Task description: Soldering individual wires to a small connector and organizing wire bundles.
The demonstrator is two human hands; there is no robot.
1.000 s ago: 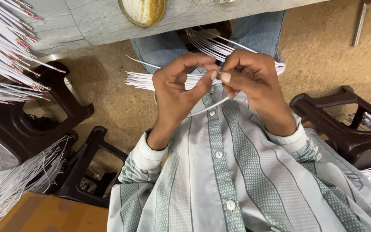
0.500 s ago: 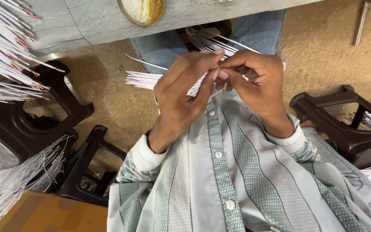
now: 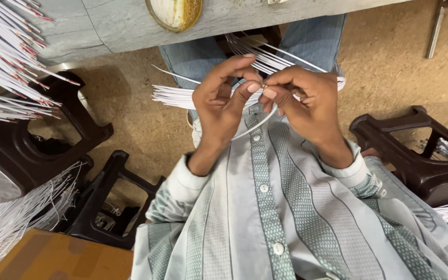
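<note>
Nothing like that here, honestly. No packages, labels, signs or screens show up anywhere in the shot, not on the surface up top, not on the floor, and not around the stools either.

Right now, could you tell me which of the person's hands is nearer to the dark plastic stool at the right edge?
The right hand. It is above and left of the dark plastic stool; the left hand sits farther left, beyond the right. Both pinch a thin white wire.
</note>
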